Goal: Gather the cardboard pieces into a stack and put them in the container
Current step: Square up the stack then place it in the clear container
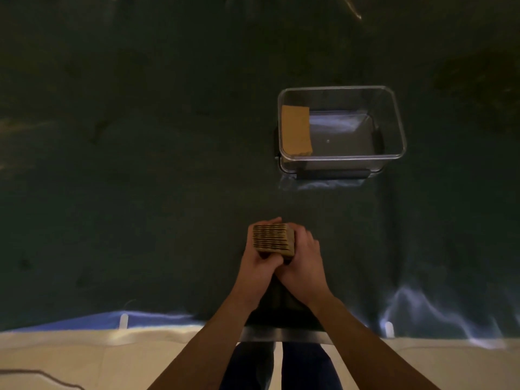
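Observation:
A thick stack of cardboard pieces (273,240) stands on edge near the front of the dark table, its layered edges facing up at me. My left hand (257,264) clasps its left side and my right hand (305,263) clasps its right side, thumbs meeting below it. A clear plastic container (342,157) sits farther back and to the right. Inside it, another cardboard stack (297,130) leans against the left wall.
A dark green cloth (140,164) covers the table. Its near edge (284,333) runs just below my forearms, with pale floor beyond. My legs show under the edge. A dark cable (42,375) lies on the floor at bottom left.

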